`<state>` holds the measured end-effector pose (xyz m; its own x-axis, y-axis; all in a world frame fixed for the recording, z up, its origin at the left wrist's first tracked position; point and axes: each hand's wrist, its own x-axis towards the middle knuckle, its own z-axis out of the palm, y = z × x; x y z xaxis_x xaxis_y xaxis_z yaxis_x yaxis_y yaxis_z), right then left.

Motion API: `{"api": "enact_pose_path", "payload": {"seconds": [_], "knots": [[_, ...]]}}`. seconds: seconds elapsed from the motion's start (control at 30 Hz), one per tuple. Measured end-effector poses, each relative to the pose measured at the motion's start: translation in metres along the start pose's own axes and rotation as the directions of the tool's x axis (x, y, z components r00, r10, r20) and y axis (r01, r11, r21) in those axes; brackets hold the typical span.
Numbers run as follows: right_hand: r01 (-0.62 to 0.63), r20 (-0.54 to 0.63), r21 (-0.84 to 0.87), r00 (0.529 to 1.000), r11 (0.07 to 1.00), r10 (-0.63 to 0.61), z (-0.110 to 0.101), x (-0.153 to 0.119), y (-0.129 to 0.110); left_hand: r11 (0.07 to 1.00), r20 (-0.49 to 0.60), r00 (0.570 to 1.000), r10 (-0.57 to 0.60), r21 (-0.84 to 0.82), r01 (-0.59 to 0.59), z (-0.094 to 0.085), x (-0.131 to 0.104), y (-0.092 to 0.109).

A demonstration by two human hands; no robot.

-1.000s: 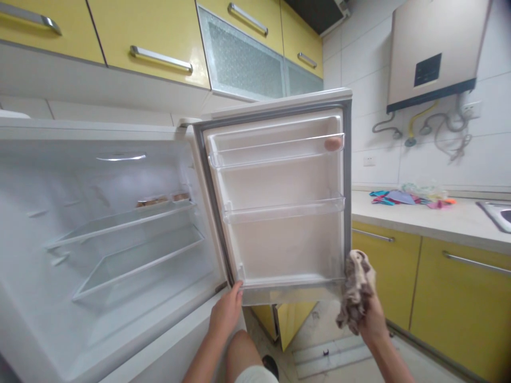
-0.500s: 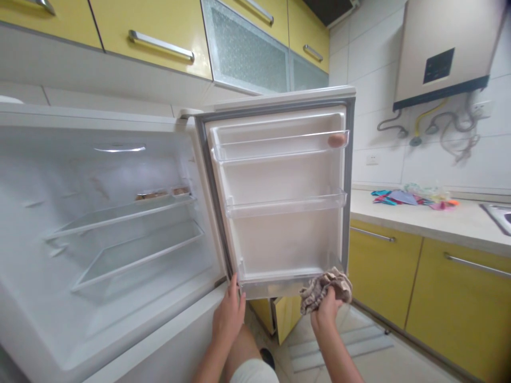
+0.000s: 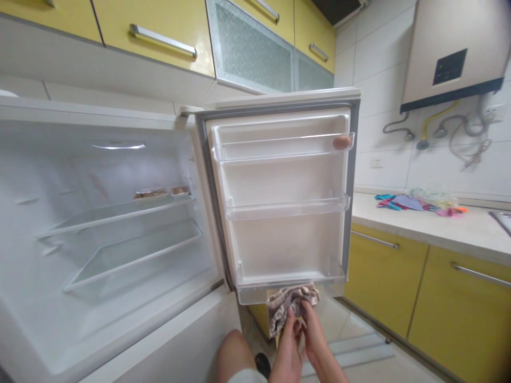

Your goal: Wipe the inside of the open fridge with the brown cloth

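Observation:
A crumpled brown-and-white cloth [image 3: 293, 302] is bunched in front of the lowest clear bin [image 3: 253, 296] of the open fridge door [image 3: 287, 244]. My left hand [image 3: 289, 340] grips the cloth from below, its thumb pressed up against the fabric. Close beside it, my right hand [image 3: 312, 330] has its fingers closed on the cloth's right part. Some fingertips are hidden by the folds. In the door's top bin [image 3: 275, 146] lies one brown egg [image 3: 341, 142].
The fridge interior [image 3: 131, 298] on the left has two glass shelves, with small packages [image 3: 149, 193] at the back. Right of the door, a countertop [image 3: 367, 215] bears colourful cloths [image 3: 407, 202]. A water heater [image 3: 451, 58] hangs above. Yellow cabinets [image 3: 383, 276] stand below.
My left hand has left the door's lower left corner and moved right onto the cloth. My right hand has brought the cloth left, to the middle of the bottom bin.

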<state>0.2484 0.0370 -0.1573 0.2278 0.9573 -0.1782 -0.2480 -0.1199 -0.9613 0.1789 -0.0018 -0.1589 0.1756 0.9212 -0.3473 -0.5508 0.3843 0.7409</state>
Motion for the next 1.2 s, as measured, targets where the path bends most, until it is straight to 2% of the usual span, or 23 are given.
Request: {"api": "enact_pose_path", "payload": {"seconds": [0.03,0.1,0.17,0.23,0.3,0.33,0.37,0.4,0.47,0.5,0.53,0.6,0.73,0.77,0.87,1.0,1.13,1.2], "knots": [[-0.013,0.007,-0.039,1.0,0.999,0.014,-0.01,-0.001,-0.002,0.998,-0.063,0.998,0.028,-0.048,-0.031,0.006,0.005,0.005],[0.031,0.146,-0.176,0.989,0.984,-0.005,-0.031,-0.002,-0.01,0.981,-0.166,0.984,0.067,-0.171,-0.096,0.017,0.016,0.015],[0.157,0.32,-0.305,0.946,0.94,-0.054,-0.053,0.0,-0.023,0.938,-0.235,0.97,0.062,-0.32,-0.137,0.024,0.024,0.023],[0.345,0.405,-0.391,0.897,0.853,-0.177,-0.077,0.001,-0.044,0.869,-0.289,0.956,0.056,-0.457,-0.189,0.027,0.027,0.03],[0.481,0.331,-0.478,0.874,0.735,-0.356,-0.1,0.003,-0.07,0.803,-0.355,0.932,0.078,-0.532,-0.269,0.023,0.026,0.035],[0.529,0.252,-0.515,0.845,0.674,-0.471,-0.109,0.004,-0.083,0.78,-0.387,0.918,0.091,-0.544,-0.307,0.019,0.023,0.039],[0.579,0.185,-0.562,0.784,0.59,-0.593,-0.117,0.007,-0.095,0.768,-0.417,0.903,0.106,-0.543,-0.341,0.013,0.021,0.043],[0.63,0.162,-0.611,0.692,0.479,-0.704,-0.123,0.01,-0.104,0.76,-0.447,0.886,0.126,-0.53,-0.376,0.006,0.018,0.048],[0.687,0.227,-0.687,0.515,0.239,-0.827,-0.128,0.02,-0.115,0.755,-0.495,0.845,0.203,-0.471,-0.457,-0.009,0.012,0.059],[0.698,0.299,-0.704,0.459,0.131,-0.837,-0.128,0.026,-0.116,0.758,-0.513,0.821,0.253,-0.422,-0.497,-0.017,0.01,0.064],[0.704,0.369,-0.709,0.432,0.051,-0.823,-0.128,0.032,-0.113,0.761,-0.529,0.795,0.296,-0.372,-0.532,-0.025,0.008,0.07],[0.705,0.454,-0.709,0.432,-0.022,-0.779,-0.125,0.044,-0.104,0.775,-0.563,0.743,0.361,-0.263,-0.575,-0.041,0.006,0.077],[0.713,0.449,-0.701,0.443,0.002,-0.776,-0.123,0.055,-0.084,0.807,-0.599,0.622,0.504,0.07,-0.587,-0.071,0.004,0.086],[0.716,0.44,-0.698,0.441,0.011,-0.782,-0.123,0.055,-0.081,0.803,-0.57,0.604,0.557,0.185,-0.566,-0.077,0.003,0.088],[0.723,0.44,-0.691,0.425,0.003,-0.791,-0.122,0.052,-0.077,0.73,-0.429,0.593,0.682,0.449,-0.515,-0.092,0.001,0.099],[0.719,0.434,-0.694,0.393,-0.023,-0.811,-0.119,0.047,-0.074,0.622,-0.338,0.535,0.774,0.559,-0.548,-0.097,0.0,0.117],[0.708,0.43,-0.704,0.372,-0.048,-0.823,-0.116,0.042,-0.071,0.426,-0.182,0.407,0.895,0.616,-0.662,-0.088,0.001,0.122],[0.7,0.431,-0.711,0.358,-0.067,-0.828,-0.115,0.038,-0.07,0.365,-0.157,0.352,0.923,0.648,-0.669,-0.085,0.0,0.12]]}}
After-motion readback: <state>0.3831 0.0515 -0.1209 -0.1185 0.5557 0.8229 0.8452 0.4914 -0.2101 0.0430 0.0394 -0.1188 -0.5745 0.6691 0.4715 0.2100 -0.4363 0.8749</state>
